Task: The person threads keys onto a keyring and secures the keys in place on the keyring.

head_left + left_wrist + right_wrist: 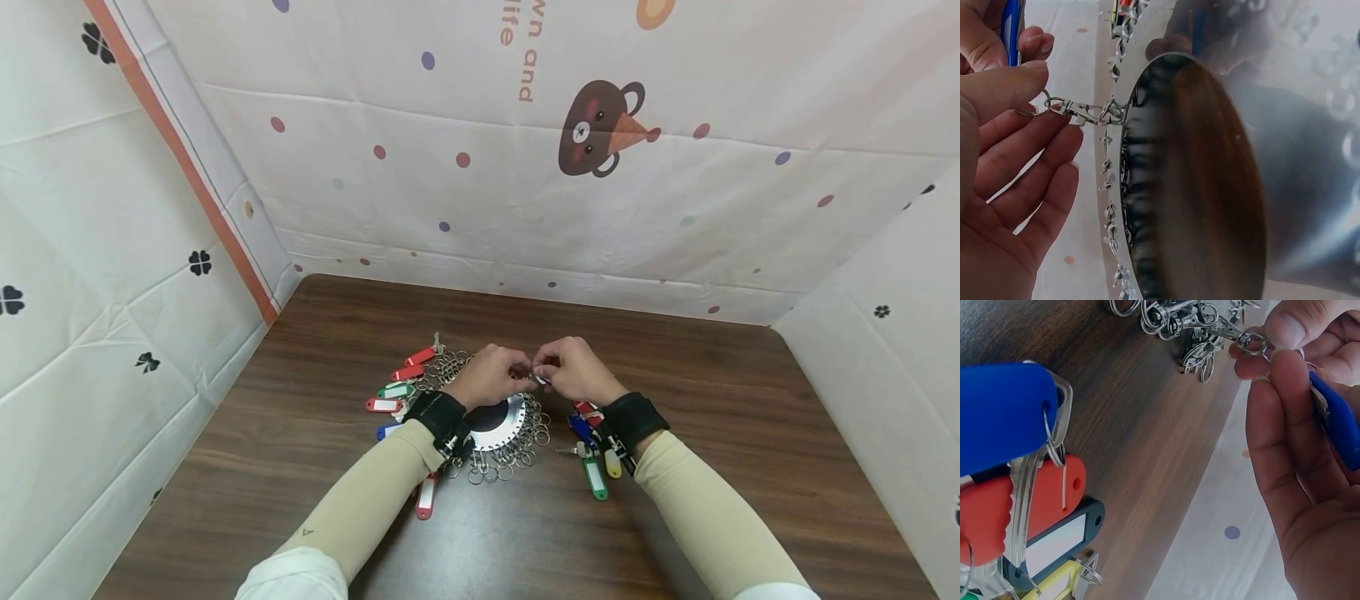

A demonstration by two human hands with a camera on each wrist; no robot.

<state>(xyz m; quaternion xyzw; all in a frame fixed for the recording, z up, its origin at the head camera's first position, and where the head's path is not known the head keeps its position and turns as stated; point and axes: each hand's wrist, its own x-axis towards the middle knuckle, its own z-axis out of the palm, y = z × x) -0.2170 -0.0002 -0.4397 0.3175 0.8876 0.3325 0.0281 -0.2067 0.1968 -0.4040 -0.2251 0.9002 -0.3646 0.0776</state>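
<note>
Head view: the person's left hand (pixel 487 375) and right hand (pixel 577 371) meet above the far right rim of a metal disc (pixel 501 435) on a brown wooden table (pixel 720 475). The gap between them is narrow; whether their fingertips touch cannot be told. In the left wrist view, the left thumb and forefinger pinch a small ring (pixel 1025 114) on a clip (pixel 1071 107) that hooks to the disc's edge, while the other fingers spread below. The right hand holds a blue key tag (pixel 1338 425), its thumb and forefinger pinching close to the tag's ring.

Clips with rings hang all along the disc's rim. Beyond its left edge lie red tags (pixel 407 373), a green tag (pixel 396 391) and a blue one partly hidden by the left wrist; another red tag (pixel 426 497) lies by the near edge. Right of the disc, just beside the right wrist strap (pixel 633 419), more tags lie in a group: red, blue, yellow, dark and green, with keys among them.

The table's far edge runs behind the hands, near a hanging cloth (pixel 420 192), with a strip of wood between. Wide stretches of wood reach from the tags to the left edge and from the right forearm to the slanting right edge, giving room sideways.
</note>
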